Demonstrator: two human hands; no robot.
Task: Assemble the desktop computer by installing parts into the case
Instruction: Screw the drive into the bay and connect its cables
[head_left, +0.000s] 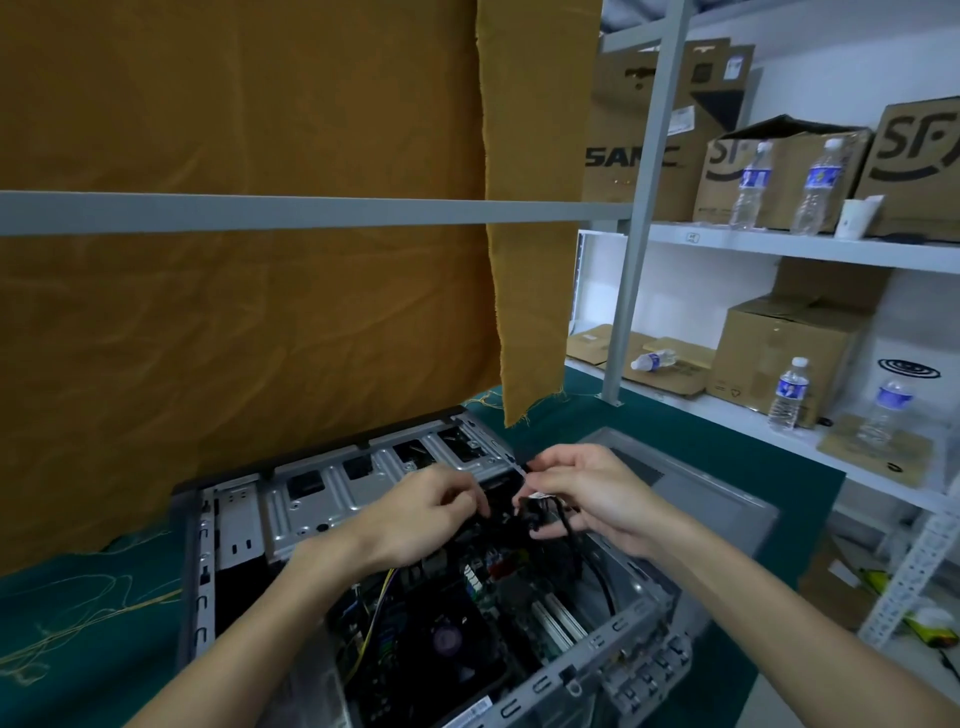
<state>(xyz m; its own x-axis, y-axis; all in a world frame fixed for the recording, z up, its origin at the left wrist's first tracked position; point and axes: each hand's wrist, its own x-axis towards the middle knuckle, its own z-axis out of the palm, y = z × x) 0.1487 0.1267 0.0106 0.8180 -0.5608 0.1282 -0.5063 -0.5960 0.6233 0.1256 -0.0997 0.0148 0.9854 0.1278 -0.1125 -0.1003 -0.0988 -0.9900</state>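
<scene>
Two hands: both work above the open computer case (228, 525), which lies on its side on the green-covered counter (727, 499).
Head view, step in hand: by my reading, a black cable (569, 535) is being sorted or readied for plugging in near the drive bays (363, 483).
Left hand (431, 506): knuckles up, fingers curled down and pinching something dark at the cable bundle; exactly what it pinches is hidden.
Right hand (587, 493): palm turned inward, fingers clamped on the black connector (535, 512) with a small label, thumb and forefinger raised on a pale tab above it.
Motherboard (498, 587): already seated in the case, with the fan (449, 642) nearer the camera.
Doing it well: line the plug up squarely with its socket, keep slack cable away from the fan, press straight and never force it.
Arms: both forearms reach forward from the bottom corners, meeting over the case.
</scene>
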